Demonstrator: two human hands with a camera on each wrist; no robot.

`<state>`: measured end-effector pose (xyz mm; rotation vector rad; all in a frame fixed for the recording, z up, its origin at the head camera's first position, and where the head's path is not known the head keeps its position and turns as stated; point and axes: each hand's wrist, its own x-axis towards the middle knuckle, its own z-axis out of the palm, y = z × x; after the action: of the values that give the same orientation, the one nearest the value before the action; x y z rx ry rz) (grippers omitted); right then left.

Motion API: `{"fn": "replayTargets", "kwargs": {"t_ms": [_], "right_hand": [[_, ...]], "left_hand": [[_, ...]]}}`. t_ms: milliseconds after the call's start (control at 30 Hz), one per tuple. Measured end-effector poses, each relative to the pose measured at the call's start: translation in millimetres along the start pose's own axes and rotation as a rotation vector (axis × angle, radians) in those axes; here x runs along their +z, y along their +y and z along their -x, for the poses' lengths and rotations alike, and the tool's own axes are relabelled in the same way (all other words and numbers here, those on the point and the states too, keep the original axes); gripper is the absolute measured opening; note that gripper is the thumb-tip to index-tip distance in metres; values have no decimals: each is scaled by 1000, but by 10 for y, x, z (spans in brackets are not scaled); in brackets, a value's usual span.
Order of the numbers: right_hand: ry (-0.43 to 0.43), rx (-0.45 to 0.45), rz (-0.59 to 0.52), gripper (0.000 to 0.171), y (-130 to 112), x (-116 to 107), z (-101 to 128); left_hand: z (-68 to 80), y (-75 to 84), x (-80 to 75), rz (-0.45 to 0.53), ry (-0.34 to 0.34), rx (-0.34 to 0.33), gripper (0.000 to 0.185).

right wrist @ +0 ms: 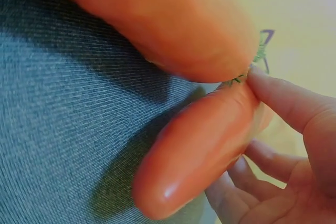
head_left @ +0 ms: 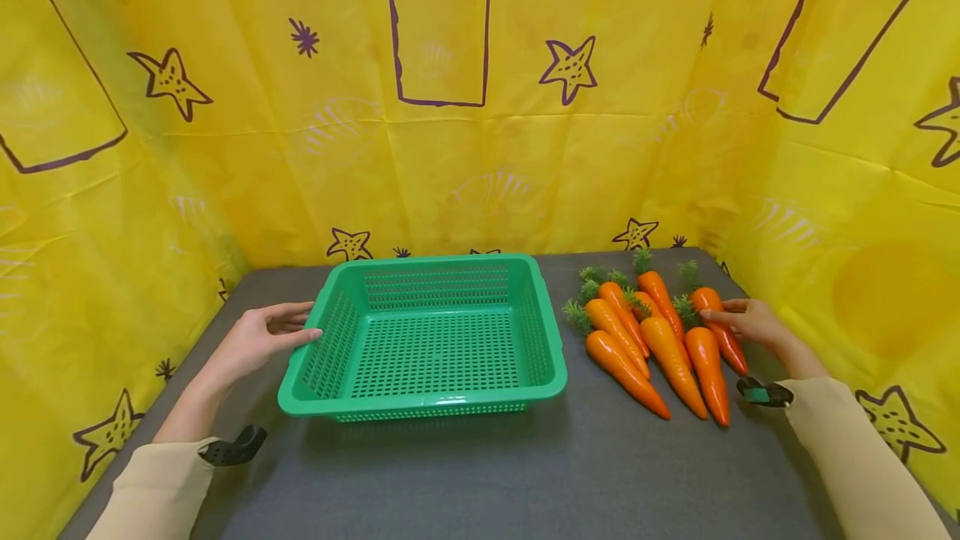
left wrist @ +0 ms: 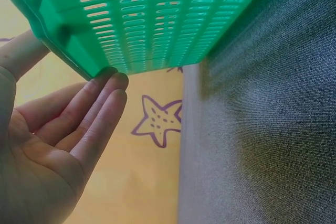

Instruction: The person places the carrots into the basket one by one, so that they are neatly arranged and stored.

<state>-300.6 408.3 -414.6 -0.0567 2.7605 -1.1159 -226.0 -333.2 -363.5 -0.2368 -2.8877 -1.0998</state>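
Observation:
A green plastic basket (head_left: 422,400) with slotted walls stands on the grey cloth, its inside bare. At its left rim my left hand (head_left: 258,338) holds on, thumb over the edge and fingers along the outside. In the left wrist view, the fingertips (left wrist: 119,81) meet the rim's edge. My right hand (head_left: 761,330) pinches the rightmost orange carrot (head_left: 733,350) near its thick end, with the thumb on one side and fingers on the other. That carrot (right wrist: 191,153) points its tip toward the lower left in the right wrist view, below another carrot (right wrist: 173,19).
Several more carrots (head_left: 626,373) with green tops lie in a loose group between the basket and my right hand. Yellow curtains (head_left: 442,182) with starfish drawings close off the back and both sides of the grey tabletop (head_left: 435,482).

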Motion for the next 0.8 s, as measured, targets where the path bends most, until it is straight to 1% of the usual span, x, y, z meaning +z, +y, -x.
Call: {"fn": "replayTargets", "kwargs": {"t_ms": [167, 333, 500, 800], "right_hand": [[27, -10, 8, 75, -42, -42, 18], [62, -20, 11, 76, -191, -86, 74], [47, -28, 6, 79, -382, -117, 135], [47, -20, -23, 84, -698, -136, 179]], "left_hand": [[2, 0, -7, -3, 0, -3, 66], [7, -4, -5, -2, -1, -4, 66], [18, -13, 1, -4, 0, -3, 67], [29, 6, 6, 18, -5, -9, 67]]}}
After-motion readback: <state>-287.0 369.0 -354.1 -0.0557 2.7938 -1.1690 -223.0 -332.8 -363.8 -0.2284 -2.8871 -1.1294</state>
